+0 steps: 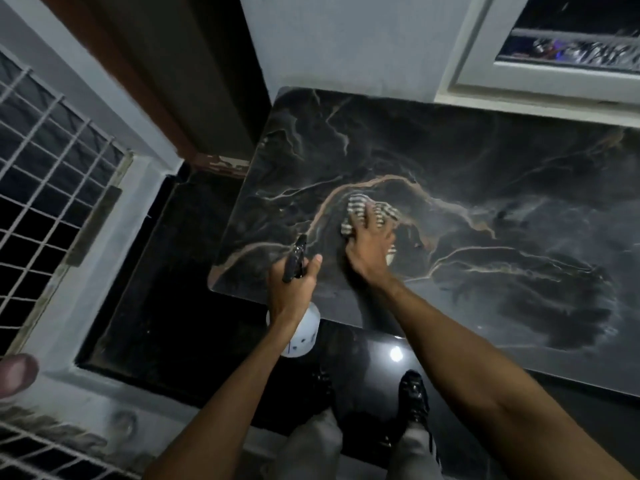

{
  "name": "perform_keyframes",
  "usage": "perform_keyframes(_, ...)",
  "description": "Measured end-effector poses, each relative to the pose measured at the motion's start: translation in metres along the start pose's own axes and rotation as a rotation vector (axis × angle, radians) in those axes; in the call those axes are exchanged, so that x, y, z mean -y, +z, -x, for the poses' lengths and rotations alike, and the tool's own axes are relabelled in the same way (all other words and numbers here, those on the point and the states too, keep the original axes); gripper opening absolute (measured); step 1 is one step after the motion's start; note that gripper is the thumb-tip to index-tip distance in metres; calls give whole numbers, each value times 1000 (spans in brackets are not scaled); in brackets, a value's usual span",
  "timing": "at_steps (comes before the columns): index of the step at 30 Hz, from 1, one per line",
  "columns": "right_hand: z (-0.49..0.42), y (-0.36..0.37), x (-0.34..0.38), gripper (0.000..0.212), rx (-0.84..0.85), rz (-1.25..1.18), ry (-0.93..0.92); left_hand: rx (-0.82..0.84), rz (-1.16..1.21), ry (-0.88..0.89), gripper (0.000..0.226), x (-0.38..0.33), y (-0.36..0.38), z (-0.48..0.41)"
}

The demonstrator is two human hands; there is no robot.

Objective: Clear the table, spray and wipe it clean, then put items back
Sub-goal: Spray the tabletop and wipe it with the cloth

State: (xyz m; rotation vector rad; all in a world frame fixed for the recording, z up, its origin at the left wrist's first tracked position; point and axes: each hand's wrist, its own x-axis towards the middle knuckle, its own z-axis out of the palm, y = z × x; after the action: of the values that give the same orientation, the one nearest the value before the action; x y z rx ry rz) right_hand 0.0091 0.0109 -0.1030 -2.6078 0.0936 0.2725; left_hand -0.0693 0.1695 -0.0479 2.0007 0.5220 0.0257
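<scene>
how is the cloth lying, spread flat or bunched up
Bunched up: the striped cloth sits crumpled in folds under the right hand, which presses it onto the table.

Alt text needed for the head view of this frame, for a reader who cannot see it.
The person's right hand presses a black-and-white striped cloth onto a dark veined marble tabletop. The left hand grips a white plastic spray bottle with a black trigger at the table's near-left corner.

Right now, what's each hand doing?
Left hand: grips the spray bottle at its trigger head.
Right hand: open, pressing the striped cloth onto the marble table.
</scene>
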Motion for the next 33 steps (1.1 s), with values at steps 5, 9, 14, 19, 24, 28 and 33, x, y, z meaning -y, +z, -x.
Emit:
perform_keyframes(5, 76, 78, 97, 57, 164, 15, -514, -65, -86, 42, 11, 25, -59, -13)
perform_keyframes(9, 68, 61, 60, 73, -7, 14, -106, -28, -95, -20, 24, 45, -76, -12)
perform_keyframes(14, 120, 74, 65, 81, 101, 85, -346, 7, -174, 29, 26, 48, -70, 4)
perform_keyframes(19, 141, 40, -21, 78, -158, -48, 261, 110, -129, 46, 35, 39, -41, 32)
perform_keyframes(24, 168, 34, -32, 80, 3, 43, -156, 183, -152, 166, 34, 28, -4, 60)
perform_keyframes(28, 184, -23, -131, 71, -228, -52, 410, 277, -156, 172, 34, 15, 36, 95)
perform_keyframes(33, 201, -74, -216, 69, -254, 11, 447, 350, -203, 174, 41, 0, 101, 154)
